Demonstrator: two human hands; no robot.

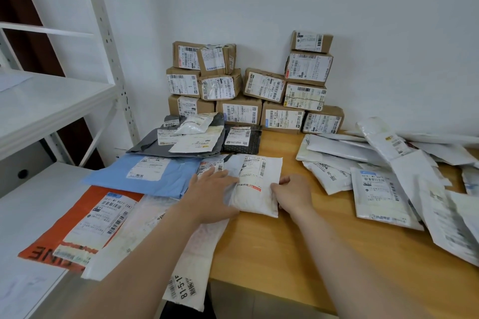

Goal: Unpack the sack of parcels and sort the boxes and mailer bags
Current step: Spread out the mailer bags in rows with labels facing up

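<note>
Head view: the white mailer (pixel 255 189) lies centred on the table (pixel 272 246), the left hand (pixel 210 197) pressing its 9 o'clock edge with straight fingers, the right hand (pixel 291 194) pinching its 3 o'clock edge. It looks soft, padded and light, so either long edge should suit gripping. Boxes (pixel 241 111) stack at 12 o'clock, loose mailers (pixel 383 189) crowd 3 o'clock, and a blue mailer (pixel 145 179) lies at 9 o'clock.

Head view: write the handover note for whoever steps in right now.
Left hand lies flat at the left edge of the white mailer. Right hand pinches its right edge. The mailer rests on the table.
Done: boxes stacked against the wall; blue mailer, orange mailer and grey mailers laid out at left.
Left: place this mailer, then sort the loose pile at right. No sack in view.
</note>
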